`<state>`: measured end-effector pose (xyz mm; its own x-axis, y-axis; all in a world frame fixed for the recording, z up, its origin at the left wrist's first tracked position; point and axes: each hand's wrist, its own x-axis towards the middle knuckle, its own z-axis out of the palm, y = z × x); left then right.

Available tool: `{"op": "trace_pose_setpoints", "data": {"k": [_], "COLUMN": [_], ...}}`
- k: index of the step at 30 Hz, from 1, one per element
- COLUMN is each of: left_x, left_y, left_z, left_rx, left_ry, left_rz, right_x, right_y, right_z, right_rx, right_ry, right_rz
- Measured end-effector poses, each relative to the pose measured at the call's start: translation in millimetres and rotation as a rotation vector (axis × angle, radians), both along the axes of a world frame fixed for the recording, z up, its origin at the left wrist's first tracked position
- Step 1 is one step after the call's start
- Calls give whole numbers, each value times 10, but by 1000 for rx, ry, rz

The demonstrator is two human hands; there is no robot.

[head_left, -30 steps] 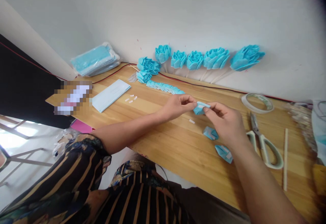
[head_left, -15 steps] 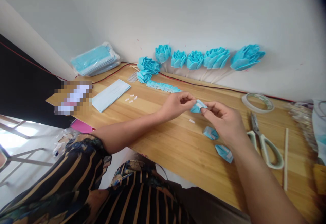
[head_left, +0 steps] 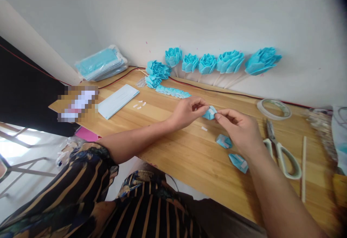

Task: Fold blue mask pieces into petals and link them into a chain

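Note:
Between my two hands is a small folded blue piece (head_left: 209, 113) with a white strip on it, its material looking like face-mask fabric. My left hand (head_left: 187, 112) pinches its left end, thumb against fingers. On the right end, the thumb and forefinger of my right hand (head_left: 238, 128) are closed. Under the hands a small white strip (head_left: 204, 128) lies on the table. Two more folded blue pieces, one nearer (head_left: 238, 163) and one farther (head_left: 224, 141), rest beside my right wrist, each with a whitish strip.
Scissors (head_left: 279, 147), a tape roll (head_left: 274, 108) and a thin stick (head_left: 304, 169) lie to the right. Several blue fabric flowers (head_left: 230, 61) lean on the wall. Left are a stack of masks (head_left: 118, 101), white bits (head_left: 140, 102) and bagged masks (head_left: 101, 63). A row of folded blue pieces (head_left: 173, 92) lies behind.
The folded blue piece has turned slightly between my fingers, and my right thumb has shifted a little along its edge. Everything on the table stays in place.

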<state>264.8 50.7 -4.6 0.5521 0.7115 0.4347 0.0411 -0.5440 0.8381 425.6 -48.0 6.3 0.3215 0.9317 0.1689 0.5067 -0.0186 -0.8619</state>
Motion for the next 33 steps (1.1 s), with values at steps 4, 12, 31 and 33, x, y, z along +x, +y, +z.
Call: {"op": "trace_pose_setpoints", "data": {"k": [4,12,31,33], "left_x": [-23,-34,-32,-30], "left_y": [-31,-59,-65,-68], "left_z": [31,20,11,6], "left_rx": [206,411,467,467], "left_ry": [7,130,229,231], "left_rz": [69,43,66,69], "right_x": [-1,-61,-126,-127], "right_y": [6,-12,-50,-48], "right_z": [5,40,53,45], "right_rx": [23,57,200,226], "right_ry": [-22,-99,-453,-486], "right_rz": [-50,-80,-47,-27]}}
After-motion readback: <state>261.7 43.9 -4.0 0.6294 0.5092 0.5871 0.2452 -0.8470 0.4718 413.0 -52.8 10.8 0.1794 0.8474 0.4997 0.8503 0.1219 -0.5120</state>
